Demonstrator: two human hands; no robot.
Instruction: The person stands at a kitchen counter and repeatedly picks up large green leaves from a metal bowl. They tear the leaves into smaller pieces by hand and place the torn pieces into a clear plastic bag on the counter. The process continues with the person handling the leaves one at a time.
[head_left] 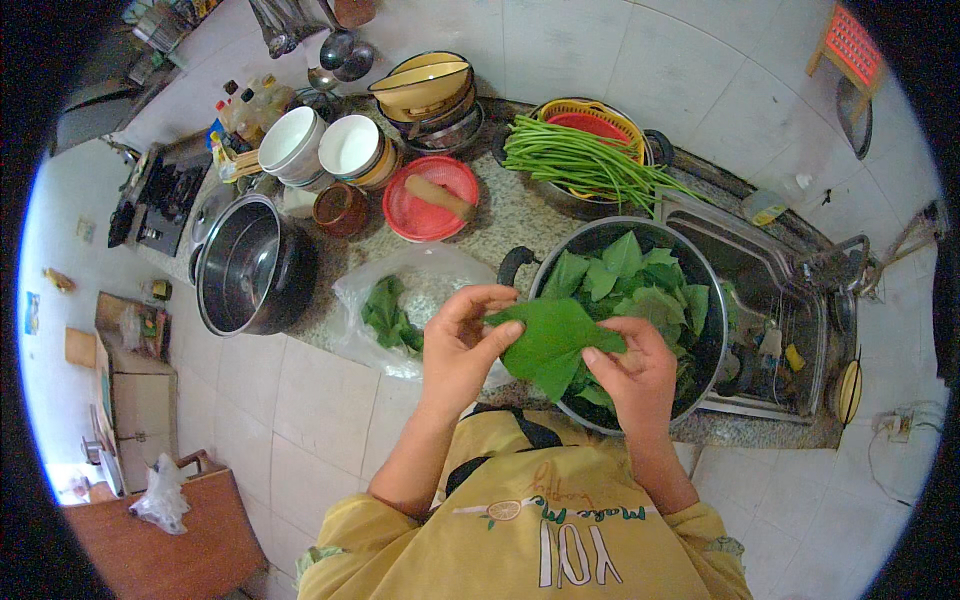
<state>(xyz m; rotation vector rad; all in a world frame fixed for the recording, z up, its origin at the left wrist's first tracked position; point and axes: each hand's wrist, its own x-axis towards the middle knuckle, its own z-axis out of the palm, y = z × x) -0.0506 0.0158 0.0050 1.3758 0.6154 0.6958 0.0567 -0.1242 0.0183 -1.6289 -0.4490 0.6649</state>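
Observation:
A broad green leaf point(548, 345) is stretched between my two hands, above the near left rim of a large dark pot point(718, 340). My left hand point(465, 335) pinches its left edge between thumb and fingers. At the other side, my right hand point(637, 372) grips the leaf near its stem end, thumb on top. Many more green leaves point(640, 280) fill the pot. To the left of it, a clear plastic bag point(362, 290) lies on the counter with some leaves point(388, 318) in it.
Long green stalks point(590, 160) lie across a yellow basket behind the pot. A metal sink point(770, 300) is to the right. Leftward stand a red strainer point(405, 213), a brown jar point(341, 209), white bowls point(350, 147) and an empty black pot point(240, 265) near the counter edge.

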